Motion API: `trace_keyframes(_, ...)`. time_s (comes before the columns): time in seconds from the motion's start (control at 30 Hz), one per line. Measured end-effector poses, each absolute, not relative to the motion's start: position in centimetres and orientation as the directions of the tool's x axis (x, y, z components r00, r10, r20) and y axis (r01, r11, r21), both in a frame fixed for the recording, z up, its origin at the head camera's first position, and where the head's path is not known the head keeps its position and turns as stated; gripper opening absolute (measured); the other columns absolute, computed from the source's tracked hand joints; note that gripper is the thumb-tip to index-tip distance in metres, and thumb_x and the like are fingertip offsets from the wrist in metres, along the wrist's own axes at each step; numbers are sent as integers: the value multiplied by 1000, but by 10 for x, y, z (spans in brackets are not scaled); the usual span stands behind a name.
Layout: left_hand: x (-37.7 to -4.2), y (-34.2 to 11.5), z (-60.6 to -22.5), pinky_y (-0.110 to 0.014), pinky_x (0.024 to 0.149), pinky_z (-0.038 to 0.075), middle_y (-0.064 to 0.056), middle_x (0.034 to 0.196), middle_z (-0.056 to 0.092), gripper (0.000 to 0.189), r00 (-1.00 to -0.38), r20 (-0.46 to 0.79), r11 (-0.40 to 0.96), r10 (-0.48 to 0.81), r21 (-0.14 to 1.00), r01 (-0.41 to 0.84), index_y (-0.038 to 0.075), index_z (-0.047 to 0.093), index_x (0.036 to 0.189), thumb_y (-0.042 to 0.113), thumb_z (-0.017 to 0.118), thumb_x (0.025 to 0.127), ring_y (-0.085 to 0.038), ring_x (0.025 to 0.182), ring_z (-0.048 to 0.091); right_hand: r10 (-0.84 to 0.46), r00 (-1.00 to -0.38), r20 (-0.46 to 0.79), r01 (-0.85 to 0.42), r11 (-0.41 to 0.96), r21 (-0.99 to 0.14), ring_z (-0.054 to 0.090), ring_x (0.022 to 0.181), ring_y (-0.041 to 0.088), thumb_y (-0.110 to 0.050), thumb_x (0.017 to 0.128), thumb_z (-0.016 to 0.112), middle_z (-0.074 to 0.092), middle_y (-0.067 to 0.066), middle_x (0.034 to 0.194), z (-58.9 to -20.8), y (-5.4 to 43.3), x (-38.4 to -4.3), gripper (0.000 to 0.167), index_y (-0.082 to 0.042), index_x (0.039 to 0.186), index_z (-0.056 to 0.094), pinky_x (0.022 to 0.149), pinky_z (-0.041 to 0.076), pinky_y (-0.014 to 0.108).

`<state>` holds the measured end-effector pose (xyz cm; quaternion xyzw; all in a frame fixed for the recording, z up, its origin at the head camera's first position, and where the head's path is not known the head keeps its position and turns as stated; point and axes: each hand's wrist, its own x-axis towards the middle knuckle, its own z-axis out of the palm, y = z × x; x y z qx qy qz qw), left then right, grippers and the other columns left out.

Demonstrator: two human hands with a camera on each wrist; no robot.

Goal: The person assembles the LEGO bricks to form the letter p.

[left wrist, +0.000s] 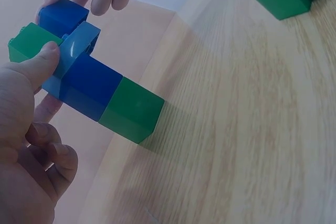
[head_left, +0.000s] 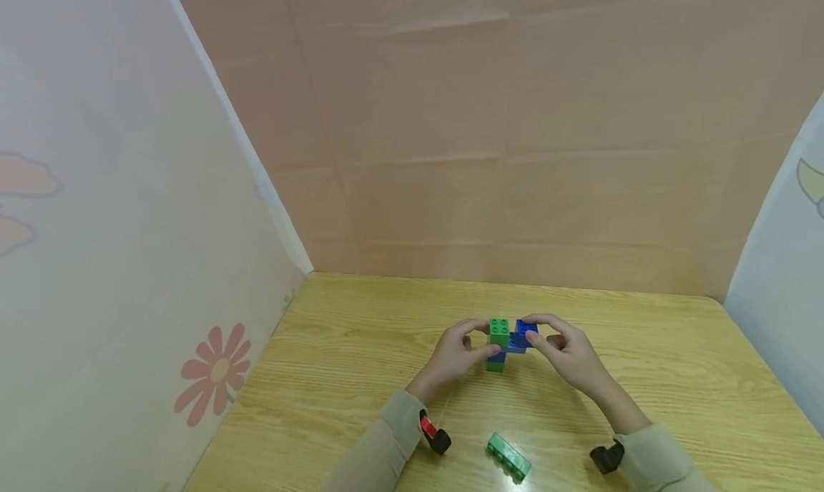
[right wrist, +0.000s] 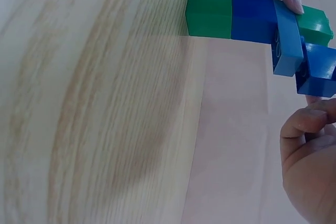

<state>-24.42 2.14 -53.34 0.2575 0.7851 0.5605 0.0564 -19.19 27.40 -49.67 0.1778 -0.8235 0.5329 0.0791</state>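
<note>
A small tower of toy building bricks stands upright over the table, with a green brick [left wrist: 131,111] at its base and a dark blue brick [left wrist: 90,85] above it. A lighter blue flat brick [right wrist: 287,51] crosses over these and juts out to the right. On its tower end sits an upper green brick [head_left: 498,329], gripped between thumb and fingers of my left hand [head_left: 452,354]. My right hand [head_left: 571,354] pinches another dark blue brick [head_left: 527,329] at the jutting end, close over the flat brick's studs.
A long green brick [head_left: 508,456] lies on the wooden table [head_left: 360,335] nearer to me, between the forearms. Behind the table rises a brownish covered wall [head_left: 438,156]. Pale patterned panels flank both sides, the left panel [head_left: 129,192] bearing a red flower.
</note>
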Motion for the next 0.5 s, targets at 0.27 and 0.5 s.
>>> trace_keyframes(0.27, -243, 22, -535, -22, 51, 35, 17, 119, 64, 34, -864, 200, 248, 463, 906, 342, 30, 69, 128, 36, 77, 96, -8, 54, 38, -219, -929, 297, -357, 332, -873, 30, 40, 5, -9, 107, 58, 33, -8, 52, -496, 275, -190, 31, -9, 139, 61, 35, 29, 27)
trace_keyframes(0.5, -242, 23, -533, -22, 51, 36, 17, 120, 63, 34, -860, 210, 231, 465, 909, 347, 29, 69, 128, 36, 77, 96, -8, 54, 37, -228, -935, 272, -334, 304, -892, 33, 40, 6, -10, 109, 56, 60, 3, 80, -495, 277, -190, 30, -8, 138, 60, 34, 30, 28)
